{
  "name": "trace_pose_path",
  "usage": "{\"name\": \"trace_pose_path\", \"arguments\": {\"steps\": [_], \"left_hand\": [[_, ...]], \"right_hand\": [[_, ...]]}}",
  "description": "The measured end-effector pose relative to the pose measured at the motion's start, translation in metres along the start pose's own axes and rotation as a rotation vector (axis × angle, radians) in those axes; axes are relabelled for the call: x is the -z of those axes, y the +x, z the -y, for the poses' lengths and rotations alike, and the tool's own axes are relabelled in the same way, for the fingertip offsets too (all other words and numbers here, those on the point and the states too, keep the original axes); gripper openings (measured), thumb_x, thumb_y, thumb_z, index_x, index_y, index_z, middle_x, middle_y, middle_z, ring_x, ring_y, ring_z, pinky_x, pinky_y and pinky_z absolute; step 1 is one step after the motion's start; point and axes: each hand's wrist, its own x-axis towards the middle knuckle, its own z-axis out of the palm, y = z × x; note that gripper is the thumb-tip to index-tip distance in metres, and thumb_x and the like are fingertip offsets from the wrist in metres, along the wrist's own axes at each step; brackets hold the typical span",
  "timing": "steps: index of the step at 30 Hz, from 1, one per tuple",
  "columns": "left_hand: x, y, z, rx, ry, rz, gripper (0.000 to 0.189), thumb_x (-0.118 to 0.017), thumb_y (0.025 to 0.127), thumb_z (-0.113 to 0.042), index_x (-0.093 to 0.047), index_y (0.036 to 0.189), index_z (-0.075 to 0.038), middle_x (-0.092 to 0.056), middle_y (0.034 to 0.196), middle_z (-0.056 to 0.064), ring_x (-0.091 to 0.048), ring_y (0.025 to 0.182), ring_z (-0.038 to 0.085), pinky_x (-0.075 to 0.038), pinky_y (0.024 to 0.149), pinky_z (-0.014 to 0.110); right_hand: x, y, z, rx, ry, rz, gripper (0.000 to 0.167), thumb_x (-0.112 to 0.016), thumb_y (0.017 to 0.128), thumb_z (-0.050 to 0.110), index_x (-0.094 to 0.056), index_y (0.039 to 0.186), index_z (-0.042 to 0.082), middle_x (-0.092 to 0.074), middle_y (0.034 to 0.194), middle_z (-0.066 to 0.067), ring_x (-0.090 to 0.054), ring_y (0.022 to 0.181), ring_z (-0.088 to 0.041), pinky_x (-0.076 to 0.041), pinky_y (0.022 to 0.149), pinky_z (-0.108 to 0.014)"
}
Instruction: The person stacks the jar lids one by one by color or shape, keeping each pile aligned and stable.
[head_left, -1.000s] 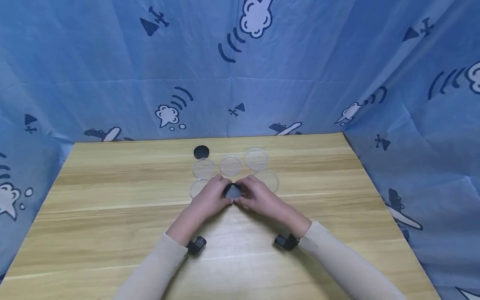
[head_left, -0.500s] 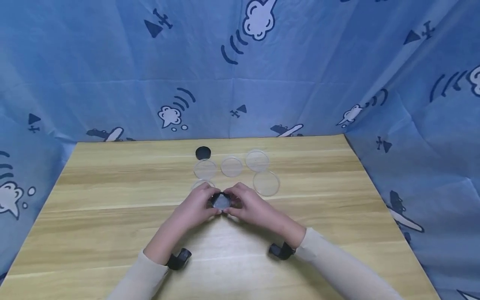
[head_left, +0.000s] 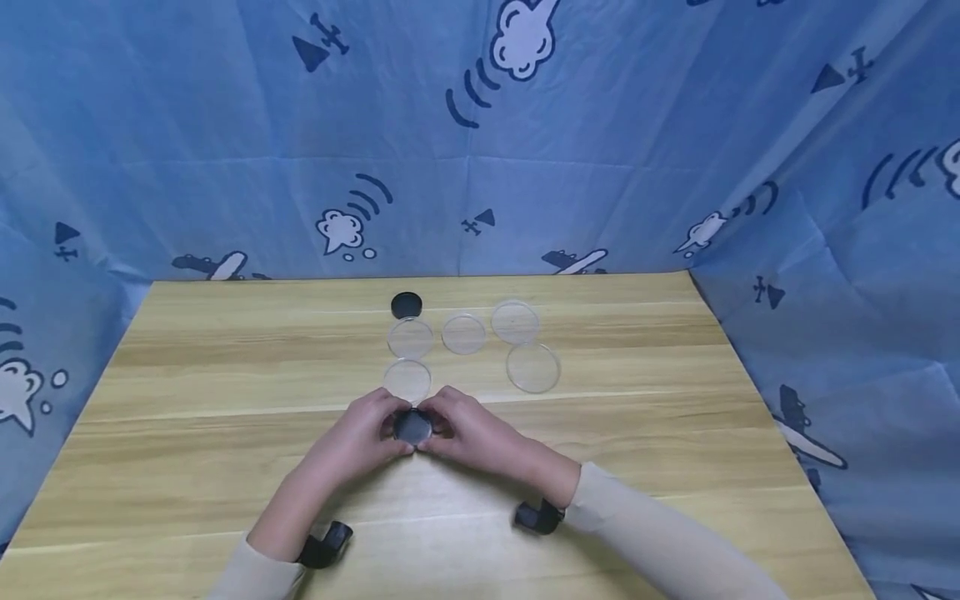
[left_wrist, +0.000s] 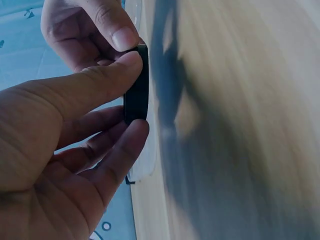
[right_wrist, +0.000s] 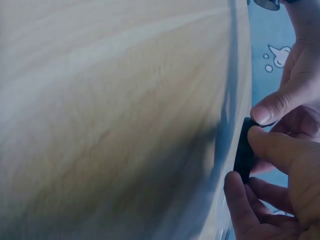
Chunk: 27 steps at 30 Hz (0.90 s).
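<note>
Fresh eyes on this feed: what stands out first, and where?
The left hand and right hand grip a dark disc over the table. Beyond it lie five clear discs and, behind the left pair, a black disc. Blue patterned cloth hangs behind and beside the table.

Held disc (head_left: 412,427): black edge, grey face. Sleeves (head_left: 660,533): beige. Desk (head_left: 225,367): yellow-brown wood grain. Curtain (head_left: 375,92): blue, white-and-navy cartoon print.
</note>
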Motion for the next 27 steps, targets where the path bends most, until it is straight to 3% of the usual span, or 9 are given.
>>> {"name": "trace_pose_path", "arguments": {"steps": [5, 12, 19, 27], "left_hand": [[0.002, -0.005, 0.006, 0.022, -0.003, 0.009, 0.048, -0.09, 0.078, -0.011, -0.071, 0.119, 0.003, -0.067, 0.103, 0.008, -0.056, 0.087, 0.014, -0.049, 0.074, 0.025], [0.002, -0.008, 0.012, 0.03, -0.01, 0.02, 0.047, -0.09, 0.078, -0.012, -0.071, 0.118, 0.003, -0.062, 0.095, 0.006, -0.05, 0.082, 0.012, -0.043, 0.069, 0.023], [-0.002, -0.006, 0.016, 0.032, -0.01, 0.031, 0.048, -0.09, 0.079, -0.013, -0.071, 0.12, 0.001, -0.067, 0.105, 0.008, -0.058, 0.09, 0.012, -0.052, 0.079, 0.027], [-0.002, -0.006, 0.018, 0.045, -0.02, 0.015, 0.046, -0.092, 0.076, -0.011, -0.072, 0.116, -0.002, -0.067, 0.104, 0.005, -0.059, 0.09, 0.011, -0.053, 0.08, 0.027]], "right_hand": [[-0.006, 0.005, 0.003, 0.005, 0.013, 0.027, 0.046, -0.078, 0.094, 0.019, -0.064, 0.133, -0.002, -0.065, 0.119, -0.011, -0.065, 0.104, -0.016, -0.058, 0.092, -0.02], [-0.011, 0.01, 0.003, -0.008, -0.011, 0.042, 0.047, -0.078, 0.095, 0.023, -0.064, 0.133, 0.0, -0.065, 0.118, -0.009, -0.063, 0.102, -0.013, -0.057, 0.09, -0.02], [-0.014, 0.008, 0.002, -0.032, -0.035, 0.032, 0.047, -0.079, 0.094, 0.024, -0.065, 0.133, 0.001, -0.065, 0.117, -0.008, -0.062, 0.1, -0.012, -0.057, 0.09, -0.021], [-0.019, 0.009, 0.002, -0.028, -0.061, 0.011, 0.048, -0.079, 0.094, 0.025, -0.065, 0.133, 0.001, -0.064, 0.116, -0.007, -0.058, 0.098, -0.01, -0.056, 0.09, -0.022]]}}
